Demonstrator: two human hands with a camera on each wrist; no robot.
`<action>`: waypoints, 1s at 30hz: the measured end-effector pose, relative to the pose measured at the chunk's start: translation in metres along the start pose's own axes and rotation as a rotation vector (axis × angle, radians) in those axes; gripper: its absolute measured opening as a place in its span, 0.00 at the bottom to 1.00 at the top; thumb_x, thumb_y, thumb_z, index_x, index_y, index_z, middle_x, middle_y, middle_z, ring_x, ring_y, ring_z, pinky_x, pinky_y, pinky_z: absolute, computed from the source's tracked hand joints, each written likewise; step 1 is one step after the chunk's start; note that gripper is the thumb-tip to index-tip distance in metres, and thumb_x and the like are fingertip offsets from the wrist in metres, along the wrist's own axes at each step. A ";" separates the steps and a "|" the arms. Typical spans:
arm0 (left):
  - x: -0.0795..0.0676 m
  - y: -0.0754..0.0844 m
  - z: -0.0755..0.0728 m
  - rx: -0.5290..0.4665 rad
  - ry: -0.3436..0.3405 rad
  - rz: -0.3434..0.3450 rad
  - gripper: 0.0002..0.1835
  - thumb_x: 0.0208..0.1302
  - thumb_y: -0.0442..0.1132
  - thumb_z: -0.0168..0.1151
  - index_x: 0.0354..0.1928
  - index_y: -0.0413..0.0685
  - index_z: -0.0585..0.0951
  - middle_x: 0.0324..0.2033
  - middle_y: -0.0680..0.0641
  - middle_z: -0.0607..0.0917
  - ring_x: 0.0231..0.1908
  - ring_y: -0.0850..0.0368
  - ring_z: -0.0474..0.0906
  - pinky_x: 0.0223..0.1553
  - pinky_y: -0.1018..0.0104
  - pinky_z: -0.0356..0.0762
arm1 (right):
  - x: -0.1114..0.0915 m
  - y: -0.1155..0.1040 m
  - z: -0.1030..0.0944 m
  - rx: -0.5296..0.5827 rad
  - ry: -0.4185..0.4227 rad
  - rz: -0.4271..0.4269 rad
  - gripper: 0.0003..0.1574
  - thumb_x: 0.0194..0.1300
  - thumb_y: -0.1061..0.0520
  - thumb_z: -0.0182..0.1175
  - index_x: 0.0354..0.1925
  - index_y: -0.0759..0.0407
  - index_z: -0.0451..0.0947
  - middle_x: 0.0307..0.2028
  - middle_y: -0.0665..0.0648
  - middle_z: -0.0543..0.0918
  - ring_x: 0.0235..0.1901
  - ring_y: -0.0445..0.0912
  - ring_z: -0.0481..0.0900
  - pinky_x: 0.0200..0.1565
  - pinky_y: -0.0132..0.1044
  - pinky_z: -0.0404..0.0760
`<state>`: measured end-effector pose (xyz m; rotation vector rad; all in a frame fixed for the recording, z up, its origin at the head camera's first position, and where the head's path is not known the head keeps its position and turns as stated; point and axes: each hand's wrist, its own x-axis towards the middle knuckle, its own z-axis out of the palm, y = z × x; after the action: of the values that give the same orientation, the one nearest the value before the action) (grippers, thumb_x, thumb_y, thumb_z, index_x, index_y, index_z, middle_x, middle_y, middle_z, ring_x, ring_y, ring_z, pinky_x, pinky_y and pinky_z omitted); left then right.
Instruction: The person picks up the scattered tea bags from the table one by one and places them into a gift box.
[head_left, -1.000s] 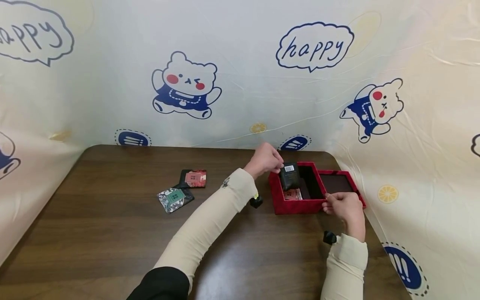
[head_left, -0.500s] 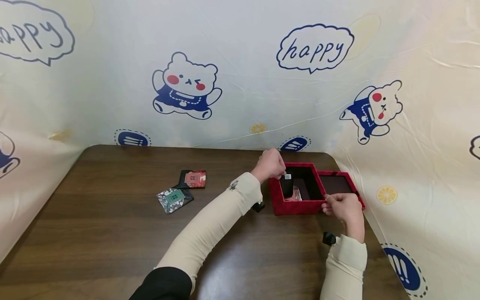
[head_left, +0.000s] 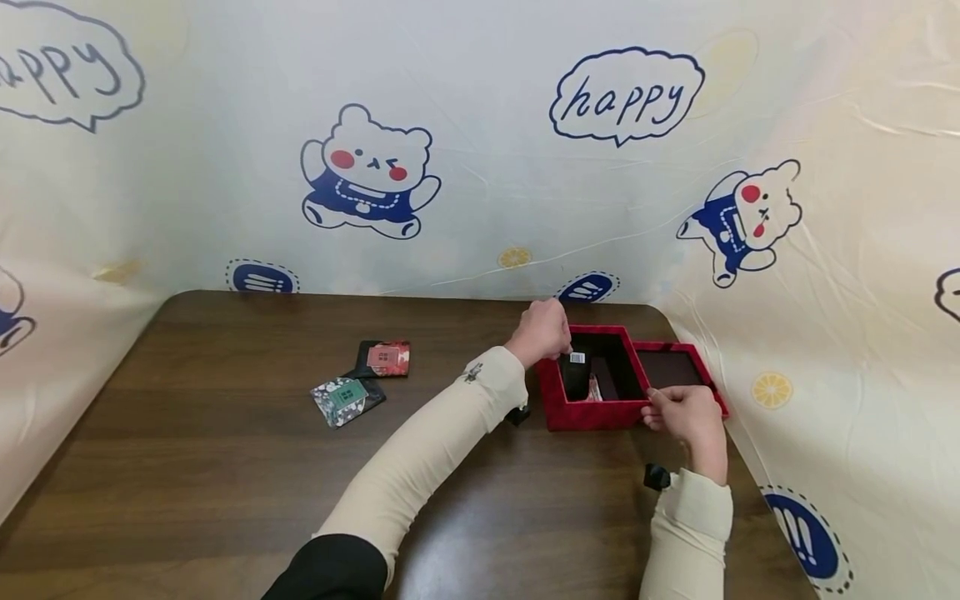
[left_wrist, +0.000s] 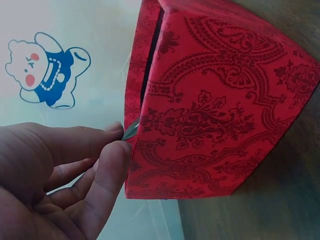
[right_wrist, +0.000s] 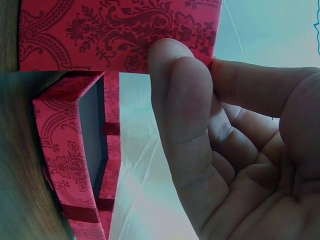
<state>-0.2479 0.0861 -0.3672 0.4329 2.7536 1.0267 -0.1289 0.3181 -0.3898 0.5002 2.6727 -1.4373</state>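
Note:
My left hand point(head_left: 538, 332) pinches the upper corner of a black packet point(head_left: 576, 379) with a small white barcode label. The packet hangs inside the open red box point(head_left: 592, 418), by its left wall. In the left wrist view, thumb and forefinger hold a thin edge of the packet point(left_wrist: 131, 131) just over the rim; the wall hides the rest. Partly behind it inside the box lies a reddish packet point(head_left: 595, 389). My right hand point(head_left: 684, 417) grips the box's near right corner, two fingers point(right_wrist: 187, 95) against the patterned wall in the right wrist view.
The box's lid point(right_wrist: 62, 165) lies hollow side up against the box's right side. Left of my left arm, a red-and-black packet point(head_left: 386, 359) and a grey-green patterned packet point(head_left: 347, 401) overlap on the brown table point(head_left: 225, 467). A printed curtain point(head_left: 480, 150) hangs behind.
My left hand has moved slightly right and down, lowering the black packet from above the rim into the box. My right hand keeps its grip on the box corner.

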 end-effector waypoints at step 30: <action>-0.018 -0.042 -0.041 -0.013 0.027 0.021 0.06 0.56 0.43 0.78 0.27 0.52 0.90 0.28 0.56 0.85 0.34 0.57 0.78 0.32 0.64 0.78 | 0.000 -0.001 -0.002 -0.040 -0.025 0.017 0.20 0.73 0.54 0.61 0.47 0.74 0.83 0.28 0.60 0.87 0.27 0.49 0.88 0.35 0.39 0.86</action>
<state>-0.2508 0.0247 -0.3631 0.4498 2.7699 1.0622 -0.1289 0.3197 -0.3880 0.4976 2.6651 -1.3738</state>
